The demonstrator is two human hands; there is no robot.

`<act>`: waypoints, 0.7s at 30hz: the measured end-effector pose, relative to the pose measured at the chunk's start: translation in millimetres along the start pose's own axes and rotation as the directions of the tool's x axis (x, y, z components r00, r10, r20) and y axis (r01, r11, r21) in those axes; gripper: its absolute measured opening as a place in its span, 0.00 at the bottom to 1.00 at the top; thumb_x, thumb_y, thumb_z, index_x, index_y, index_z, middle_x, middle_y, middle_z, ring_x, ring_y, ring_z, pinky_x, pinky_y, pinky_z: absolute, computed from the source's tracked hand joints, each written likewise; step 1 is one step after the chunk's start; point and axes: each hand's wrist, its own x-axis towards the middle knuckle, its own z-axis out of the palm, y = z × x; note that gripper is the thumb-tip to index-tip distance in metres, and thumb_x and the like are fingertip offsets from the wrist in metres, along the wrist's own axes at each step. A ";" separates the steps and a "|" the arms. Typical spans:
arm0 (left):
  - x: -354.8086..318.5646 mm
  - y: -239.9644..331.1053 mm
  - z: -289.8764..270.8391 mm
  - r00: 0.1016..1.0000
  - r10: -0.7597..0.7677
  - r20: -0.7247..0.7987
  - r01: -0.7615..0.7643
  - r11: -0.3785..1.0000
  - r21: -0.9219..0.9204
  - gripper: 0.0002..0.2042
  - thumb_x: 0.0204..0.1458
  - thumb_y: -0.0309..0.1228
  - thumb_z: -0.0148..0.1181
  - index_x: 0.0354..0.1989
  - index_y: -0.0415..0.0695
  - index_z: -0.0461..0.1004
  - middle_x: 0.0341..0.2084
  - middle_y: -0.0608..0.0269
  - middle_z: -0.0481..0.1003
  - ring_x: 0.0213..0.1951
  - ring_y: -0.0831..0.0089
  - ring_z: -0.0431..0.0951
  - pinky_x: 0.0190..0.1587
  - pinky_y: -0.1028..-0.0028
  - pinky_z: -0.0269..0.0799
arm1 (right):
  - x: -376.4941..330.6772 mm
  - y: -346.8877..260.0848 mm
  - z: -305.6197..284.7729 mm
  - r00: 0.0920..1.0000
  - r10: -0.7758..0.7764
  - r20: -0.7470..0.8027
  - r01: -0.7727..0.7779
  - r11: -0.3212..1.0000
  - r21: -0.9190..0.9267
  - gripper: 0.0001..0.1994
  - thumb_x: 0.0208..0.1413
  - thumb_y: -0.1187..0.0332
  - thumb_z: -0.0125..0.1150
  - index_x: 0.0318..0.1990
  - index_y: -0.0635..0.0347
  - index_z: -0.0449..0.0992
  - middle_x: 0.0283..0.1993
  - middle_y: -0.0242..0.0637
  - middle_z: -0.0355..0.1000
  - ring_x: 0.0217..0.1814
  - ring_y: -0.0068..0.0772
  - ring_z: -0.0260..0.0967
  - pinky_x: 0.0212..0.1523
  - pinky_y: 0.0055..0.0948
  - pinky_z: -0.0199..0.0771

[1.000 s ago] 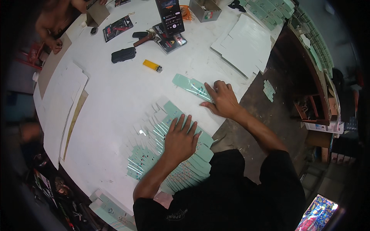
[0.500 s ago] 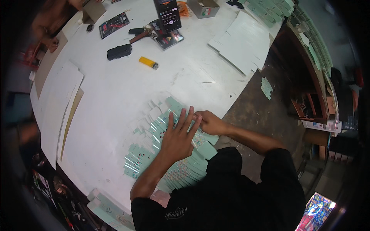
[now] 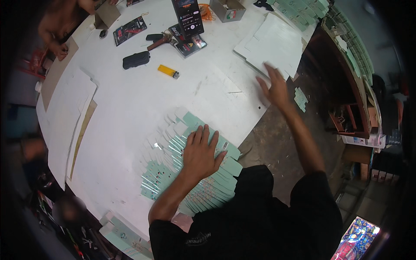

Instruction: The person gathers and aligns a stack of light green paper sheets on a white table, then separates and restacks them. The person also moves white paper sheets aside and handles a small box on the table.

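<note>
A fanned-out row of flat, mint-green carton blanks [image 3: 207,190] with shiny clear strips lies at the table's near edge. My left hand [image 3: 200,151] rests flat on top of them, fingers stretched forward and thumb out to the side. Out to the right, my right hand [image 3: 275,89] hovers beside a stack of white cardboard sheets [image 3: 277,41], smeared a little by motion. Its fingers look apart, and nothing shows in it. Whether it touches the stack I cannot tell.
On the white table [image 3: 125,108] lie a yellow lighter [image 3: 168,71], a black pouch [image 3: 136,60] and a propped-up phone [image 3: 188,19]. More cardboard sheets [image 3: 71,117] lie at the left edge. Another person's hand [image 3: 60,51] is at the far left. Green cartons [image 3: 299,11] sit far right.
My right hand has left the carton blanks and swung up and right toward the white sheets. My left hand has settled flatter on the blanks, with its fingers closer together.
</note>
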 end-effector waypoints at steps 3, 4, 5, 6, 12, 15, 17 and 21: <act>-0.5 0.8 -8.3 0.993 0.064 -0.104 -0.057 0.996 0.062 0.33 0.65 0.51 0.57 0.68 0.35 0.71 0.70 0.29 0.63 0.72 0.36 0.62 0.76 0.41 0.49 | -1.1 20.7 14.3 0.987 0.094 0.132 -0.114 0.982 0.151 0.25 0.64 0.74 0.64 0.68 0.55 0.69 0.38 0.50 0.80 0.39 0.49 0.82 0.44 0.38 0.80; 0.9 -2.1 -7.2 0.989 0.077 -0.127 -0.070 0.996 0.061 0.32 0.65 0.50 0.57 0.69 0.35 0.70 0.71 0.29 0.62 0.73 0.36 0.62 0.76 0.41 0.49 | -7.2 15.7 13.2 0.941 0.165 0.297 -0.258 0.915 0.311 0.26 0.64 0.75 0.63 0.69 0.54 0.68 0.36 0.49 0.79 0.37 0.48 0.81 0.42 0.37 0.80; 0.5 -6.1 -2.5 0.986 0.076 -0.145 -0.068 0.996 0.063 0.32 0.66 0.48 0.57 0.69 0.34 0.70 0.71 0.29 0.62 0.73 0.36 0.61 0.76 0.42 0.50 | -3.4 -26.5 -2.9 0.865 0.248 0.436 -0.417 0.839 0.349 0.21 0.66 0.77 0.60 0.66 0.54 0.72 0.34 0.47 0.79 0.35 0.43 0.81 0.40 0.36 0.79; -1.7 -6.5 2.4 0.985 0.090 -0.149 -0.082 0.995 0.056 0.31 0.66 0.47 0.56 0.69 0.34 0.69 0.71 0.29 0.61 0.74 0.36 0.60 0.76 0.42 0.50 | -15.6 -49.0 -8.9 0.882 0.135 0.451 -0.360 0.811 0.461 0.19 0.66 0.77 0.59 0.64 0.55 0.75 0.33 0.47 0.78 0.34 0.38 0.79 0.37 0.36 0.77; -1.0 -5.6 6.3 0.996 0.052 -0.071 -0.049 0.998 0.046 0.32 0.68 0.43 0.54 0.74 0.34 0.62 0.74 0.29 0.57 0.76 0.36 0.56 0.78 0.45 0.49 | -32.7 -102.7 -6.2 0.939 -0.127 0.319 0.034 0.959 0.282 0.20 0.66 0.66 0.65 0.62 0.64 0.77 0.38 0.52 0.75 0.38 0.52 0.77 0.40 0.47 0.76; 0.1 1.4 -2.8 0.990 0.046 -0.136 -0.044 0.999 0.020 0.36 0.61 0.37 0.61 0.76 0.35 0.59 0.77 0.31 0.52 0.78 0.38 0.53 0.78 0.43 0.46 | -33.1 -125.5 -21.2 0.893 -0.053 0.448 -0.266 0.740 0.618 0.17 0.69 0.66 0.61 0.60 0.67 0.76 0.39 0.52 0.76 0.39 0.51 0.76 0.40 0.47 0.77; 1.2 2.5 -4.4 0.987 0.141 -0.071 -0.127 0.976 0.176 0.41 0.53 0.33 0.64 0.76 0.35 0.58 0.78 0.33 0.50 0.79 0.38 0.50 0.79 0.42 0.42 | -48.0 -153.2 -34.3 0.659 0.006 0.752 -0.670 0.458 0.584 0.14 0.70 0.69 0.57 0.56 0.69 0.76 0.38 0.58 0.77 0.39 0.60 0.77 0.41 0.49 0.78; -1.6 -6.1 0.2 0.992 0.127 -0.009 -0.127 0.991 0.037 0.49 0.40 0.28 0.68 0.77 0.36 0.57 0.79 0.36 0.49 0.80 0.37 0.46 0.79 0.38 0.37 | -45.1 -133.2 -15.2 0.625 -0.178 0.760 -0.401 0.762 0.508 0.12 0.69 0.68 0.57 0.52 0.66 0.79 0.40 0.57 0.80 0.41 0.58 0.80 0.43 0.50 0.79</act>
